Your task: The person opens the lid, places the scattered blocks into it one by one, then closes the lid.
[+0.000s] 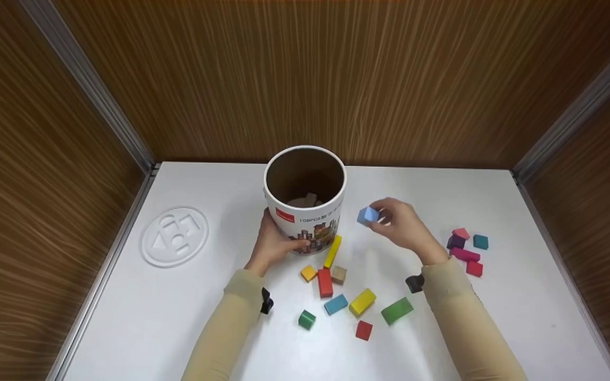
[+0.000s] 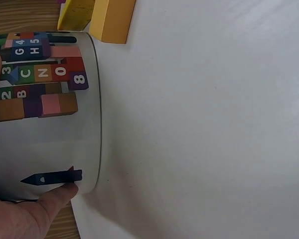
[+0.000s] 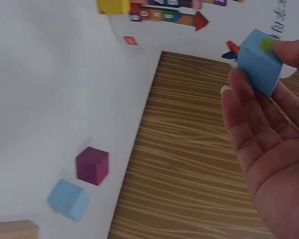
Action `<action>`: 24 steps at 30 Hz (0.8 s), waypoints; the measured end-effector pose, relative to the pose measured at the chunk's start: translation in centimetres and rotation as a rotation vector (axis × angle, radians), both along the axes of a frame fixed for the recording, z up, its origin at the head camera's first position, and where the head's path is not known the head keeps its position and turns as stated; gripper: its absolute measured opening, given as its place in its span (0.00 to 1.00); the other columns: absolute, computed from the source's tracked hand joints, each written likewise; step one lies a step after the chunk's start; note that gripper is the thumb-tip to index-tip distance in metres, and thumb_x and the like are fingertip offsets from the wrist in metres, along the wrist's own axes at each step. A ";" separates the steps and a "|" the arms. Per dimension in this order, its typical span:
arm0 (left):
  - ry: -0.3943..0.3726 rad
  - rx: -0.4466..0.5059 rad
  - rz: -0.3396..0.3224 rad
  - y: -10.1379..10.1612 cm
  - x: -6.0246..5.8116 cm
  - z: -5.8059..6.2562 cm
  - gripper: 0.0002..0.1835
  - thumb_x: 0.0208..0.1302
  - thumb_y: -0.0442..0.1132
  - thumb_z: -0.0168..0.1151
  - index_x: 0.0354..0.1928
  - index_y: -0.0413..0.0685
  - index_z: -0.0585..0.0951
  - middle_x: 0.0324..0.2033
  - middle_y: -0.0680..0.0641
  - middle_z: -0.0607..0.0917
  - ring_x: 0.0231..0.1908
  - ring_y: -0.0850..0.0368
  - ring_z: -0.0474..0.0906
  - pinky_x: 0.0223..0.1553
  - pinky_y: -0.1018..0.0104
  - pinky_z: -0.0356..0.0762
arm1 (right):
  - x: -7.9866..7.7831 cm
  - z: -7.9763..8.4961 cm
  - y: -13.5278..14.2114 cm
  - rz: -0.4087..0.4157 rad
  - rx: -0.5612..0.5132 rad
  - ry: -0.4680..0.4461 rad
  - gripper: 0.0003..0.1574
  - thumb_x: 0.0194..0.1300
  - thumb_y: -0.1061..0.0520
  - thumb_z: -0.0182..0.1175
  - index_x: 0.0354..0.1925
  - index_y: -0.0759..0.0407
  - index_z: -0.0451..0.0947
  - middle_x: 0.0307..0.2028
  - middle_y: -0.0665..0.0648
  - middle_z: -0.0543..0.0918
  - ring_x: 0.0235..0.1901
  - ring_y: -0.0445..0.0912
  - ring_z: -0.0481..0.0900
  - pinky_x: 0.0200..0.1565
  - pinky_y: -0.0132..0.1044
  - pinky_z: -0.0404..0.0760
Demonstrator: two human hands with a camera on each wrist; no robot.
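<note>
A white cylindrical bucket (image 1: 285, 227) with printed pictures of blocks stands upright near the back of the table, its mouth uncovered. My left hand (image 1: 276, 244) grips its lower side, thumb across the front. In the left wrist view, a finger of the left hand (image 2: 45, 211) lies along the bucket's wall (image 2: 50, 144). To the right of the bucket, my right hand (image 1: 403, 225) pinches a light blue block (image 1: 368, 215) above the table. The right wrist view shows this blue block (image 3: 260, 62) between thumb and fingers, with a yellow-green mark on its top. A few pale pieces (image 1: 310, 199) lie inside the bucket.
Several coloured blocks lie before the bucket, among them a long yellow one (image 1: 332, 252), a red one (image 1: 325, 283) and a green one (image 1: 397, 310). More sit at the right, including a magenta one (image 1: 465, 254). A round white lid (image 1: 149, 248) lies left. Wooden panels (image 1: 389, 79) enclose the table.
</note>
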State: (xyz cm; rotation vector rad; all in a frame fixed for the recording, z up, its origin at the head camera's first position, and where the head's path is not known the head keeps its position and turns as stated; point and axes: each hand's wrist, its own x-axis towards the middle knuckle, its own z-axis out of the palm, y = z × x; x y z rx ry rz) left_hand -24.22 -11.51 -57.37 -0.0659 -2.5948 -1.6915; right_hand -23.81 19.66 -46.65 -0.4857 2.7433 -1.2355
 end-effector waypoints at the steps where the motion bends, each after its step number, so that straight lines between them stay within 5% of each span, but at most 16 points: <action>1: 0.001 -0.001 0.001 0.0 0.0 0.0 0.70 0.30 0.54 0.86 0.74 0.52 0.49 0.67 0.50 0.62 0.68 0.56 0.59 0.72 0.60 0.53 | -0.1 0.4 -0.1 -0.001 -0.013 0.017 0.25 0.61 0.56 0.70 0.54 0.62 0.77 0.46 0.58 0.81 0.43 0.51 0.81 0.48 0.47 0.84; 12: 0.003 -0.022 -0.006 0.0 0.2 0.0 0.70 0.32 0.52 0.86 0.74 0.52 0.48 0.67 0.50 0.62 0.68 0.56 0.59 0.72 0.61 0.51 | -0.5 5.1 -2.8 -0.022 -0.075 0.243 0.23 0.61 0.59 0.69 0.53 0.65 0.77 0.46 0.59 0.80 0.41 0.50 0.81 0.47 0.46 0.84; 24: 0.014 0.015 -0.004 -0.1 0.1 -0.1 0.70 0.31 0.52 0.86 0.74 0.52 0.49 0.67 0.51 0.62 0.68 0.56 0.58 0.72 0.60 0.51 | -1.6 7.9 -6.9 0.035 -0.099 0.281 0.22 0.61 0.59 0.68 0.52 0.66 0.78 0.45 0.58 0.79 0.40 0.49 0.81 0.44 0.42 0.85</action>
